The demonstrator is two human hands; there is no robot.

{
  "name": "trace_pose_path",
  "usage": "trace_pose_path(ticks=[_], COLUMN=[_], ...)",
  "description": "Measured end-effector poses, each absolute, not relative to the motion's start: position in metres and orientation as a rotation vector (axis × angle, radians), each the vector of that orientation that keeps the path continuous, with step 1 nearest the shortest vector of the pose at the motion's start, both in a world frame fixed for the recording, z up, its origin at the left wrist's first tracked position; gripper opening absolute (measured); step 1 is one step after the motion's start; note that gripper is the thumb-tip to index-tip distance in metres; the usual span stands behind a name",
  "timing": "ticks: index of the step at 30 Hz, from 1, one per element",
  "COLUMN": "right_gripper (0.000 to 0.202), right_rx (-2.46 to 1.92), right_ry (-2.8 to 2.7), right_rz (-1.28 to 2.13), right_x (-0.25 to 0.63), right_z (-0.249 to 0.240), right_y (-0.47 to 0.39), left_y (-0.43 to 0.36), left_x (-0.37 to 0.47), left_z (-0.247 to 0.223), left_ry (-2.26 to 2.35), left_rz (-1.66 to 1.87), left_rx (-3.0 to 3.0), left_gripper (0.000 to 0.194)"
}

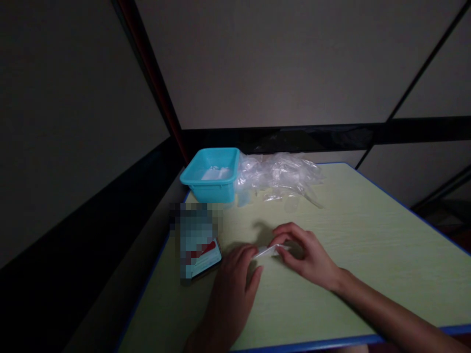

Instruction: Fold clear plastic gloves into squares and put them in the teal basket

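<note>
A small, flat, whitish clear plastic bag [265,252] is between my two hands, just above or on the table. My right hand [307,250] pinches its right end between thumb and bent fingers. At the bag's left end, the curled fingers of my left hand [237,274] press on it, while the left thumb stands apart from it. What is inside the bag, if anything, is too small to make out. Left of my left hand lies a phone [206,258] with a lit screen, partly blurred out.
A turquoise plastic basket [213,191] with white items inside stands at the far left of the pale green table [368,235]. Beside it spreads a heap of clear plastic bags [281,171], with a few small flat pieces in front. Dark-banded wall panels [287,63] close off the back.
</note>
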State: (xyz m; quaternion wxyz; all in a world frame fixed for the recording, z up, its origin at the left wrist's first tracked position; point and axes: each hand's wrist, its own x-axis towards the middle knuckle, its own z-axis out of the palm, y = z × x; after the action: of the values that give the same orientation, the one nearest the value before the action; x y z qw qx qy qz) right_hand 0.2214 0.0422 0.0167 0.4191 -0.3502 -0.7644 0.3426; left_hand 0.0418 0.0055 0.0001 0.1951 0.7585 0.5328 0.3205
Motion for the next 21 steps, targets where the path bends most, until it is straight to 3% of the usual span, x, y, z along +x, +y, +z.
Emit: trace_pose_path(ticks=[3,7,14,21], right_gripper=[0.020,0.019,0.016,0.018], right_rx=[-0.816,-0.710,-0.695,-0.860], right_ry=[-1.547,-1.267,-1.204,-1.388], right_rz=[1.274,1.562,1.665,1.550], right_x=[0.216,0.211,0.206,0.203], right_z=[0.017,0.017,0.012,0.005], right_y=[0.044,0.049,0.046,0.042], left_y=[0.005,0.008,0.012,0.013], left_x=[0.044,0.043,0.041,0.041], left_z=[0.011,0.020,0.020,0.021], left_ry=[1.514,1.348,1.217,1.204], left_rz=[0.914,0.936,1.042,1.074], left_rx=[1.839,1.463,1.224,1.218], left_gripper=[0.020,0.020,0.018,0.018])
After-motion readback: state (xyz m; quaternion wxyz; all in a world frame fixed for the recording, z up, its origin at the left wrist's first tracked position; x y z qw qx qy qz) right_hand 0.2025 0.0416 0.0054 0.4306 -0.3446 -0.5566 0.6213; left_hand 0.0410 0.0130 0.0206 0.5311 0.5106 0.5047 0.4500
